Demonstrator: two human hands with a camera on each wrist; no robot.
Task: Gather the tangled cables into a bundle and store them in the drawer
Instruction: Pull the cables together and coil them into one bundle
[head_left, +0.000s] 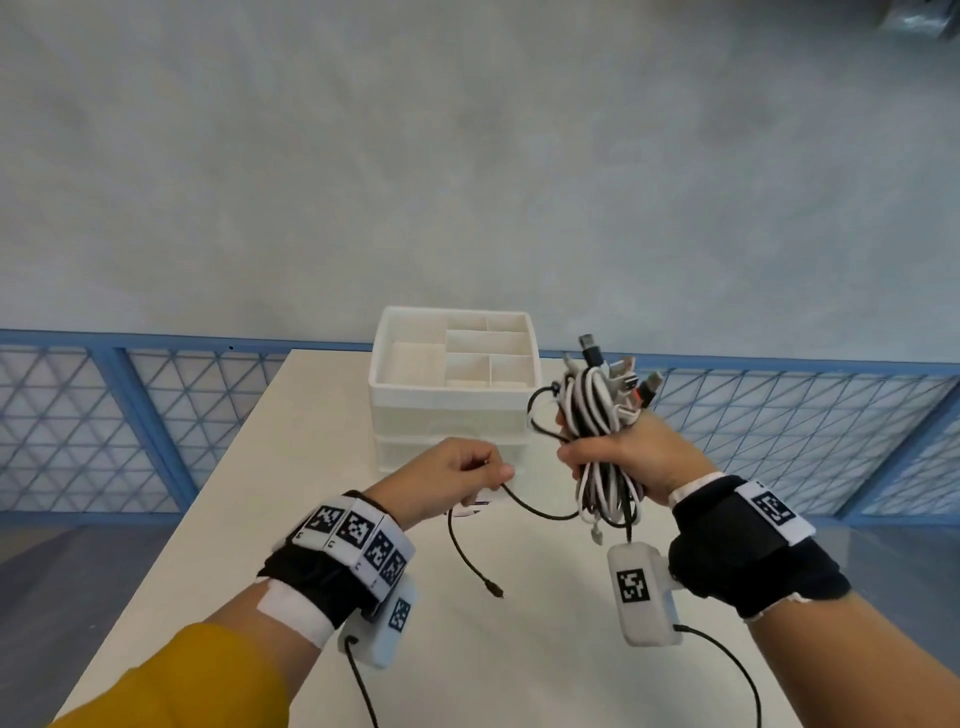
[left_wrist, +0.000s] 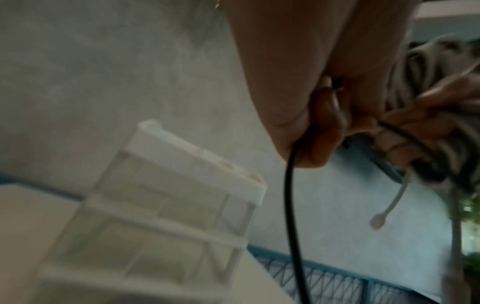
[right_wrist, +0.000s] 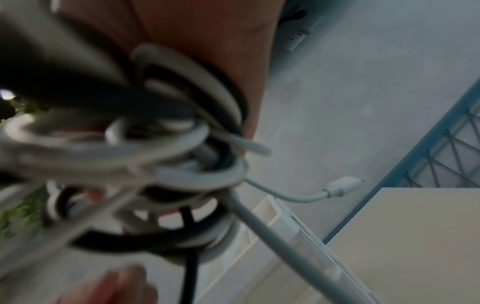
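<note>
My right hand (head_left: 618, 457) grips a thick bundle of black and white cables (head_left: 597, 410) upright above the table, plugs sticking out at its top and loops hanging below the fist. A loose black cable (head_left: 524, 506) runs from the bundle to my left hand (head_left: 467, 473), which pinches it; its free end with a small plug (head_left: 496, 591) dangles over the table. The wrist views show the black cable (left_wrist: 291, 205) leaving my left fingers and the blurred bundle (right_wrist: 161, 160) close up. The white drawer unit (head_left: 452, 395) stands just behind both hands, drawers closed.
The drawer unit's top is an open tray with several compartments (head_left: 483, 345). The cream table (head_left: 519, 649) ends right behind the unit. A blue mesh railing (head_left: 104, 415) runs beyond it. Wrist camera leads (head_left: 727, 660) hang below my arms.
</note>
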